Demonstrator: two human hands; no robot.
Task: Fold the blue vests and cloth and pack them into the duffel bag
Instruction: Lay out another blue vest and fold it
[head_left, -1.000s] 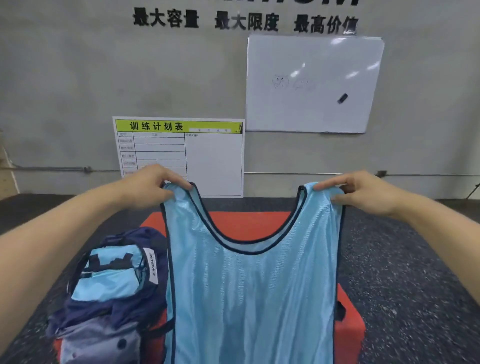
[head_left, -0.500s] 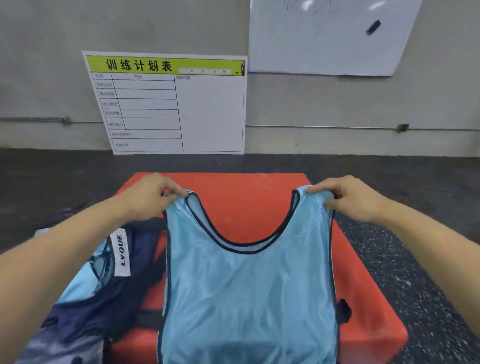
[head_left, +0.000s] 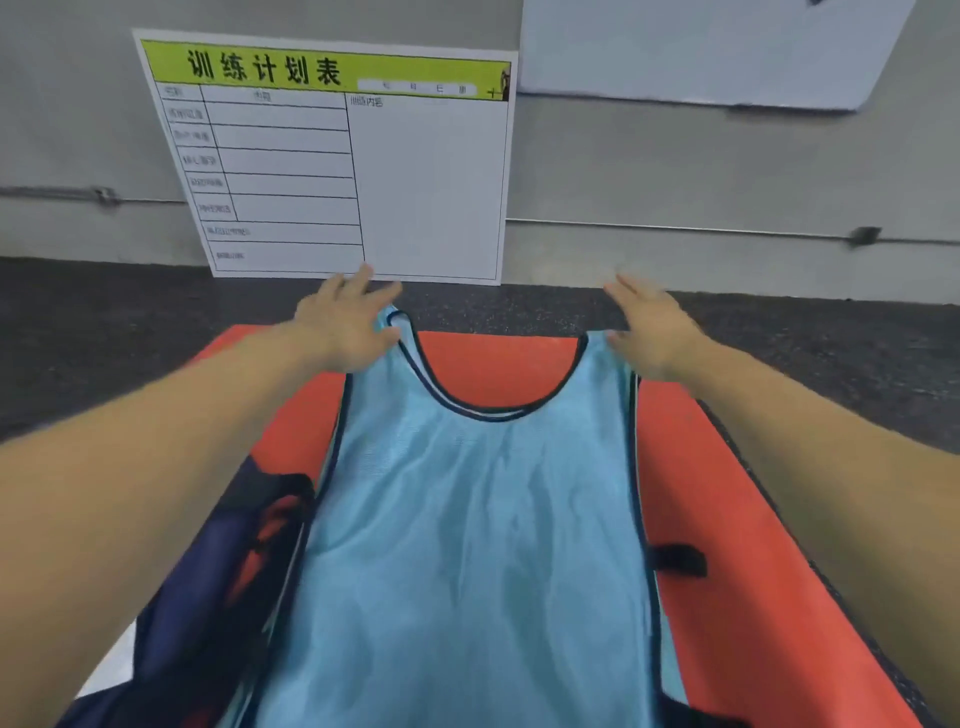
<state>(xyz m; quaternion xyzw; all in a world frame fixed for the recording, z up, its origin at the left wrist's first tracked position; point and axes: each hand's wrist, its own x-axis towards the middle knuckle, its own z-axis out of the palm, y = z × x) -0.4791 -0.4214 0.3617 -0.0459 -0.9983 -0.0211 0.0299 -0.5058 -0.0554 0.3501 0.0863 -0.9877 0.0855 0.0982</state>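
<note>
vest (head_left: 478, 545), light blue mesh, lies flat on the red mat (head_left: 727, 519), straps toward 12 o'clock; looks thin, limp, likely slippery. left hand (head_left: 345, 332) and right hand (head_left: 657, 332) are spread open, resting at the straps, gripping nothing; duffel bag (head_left: 218, 587) at 9 o'clock

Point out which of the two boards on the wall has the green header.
The training plan board leaning against the wall, ahead of the left hand. It has a green strip with black characters and a ruled table; the whiteboard at upper right is plain white.
</note>
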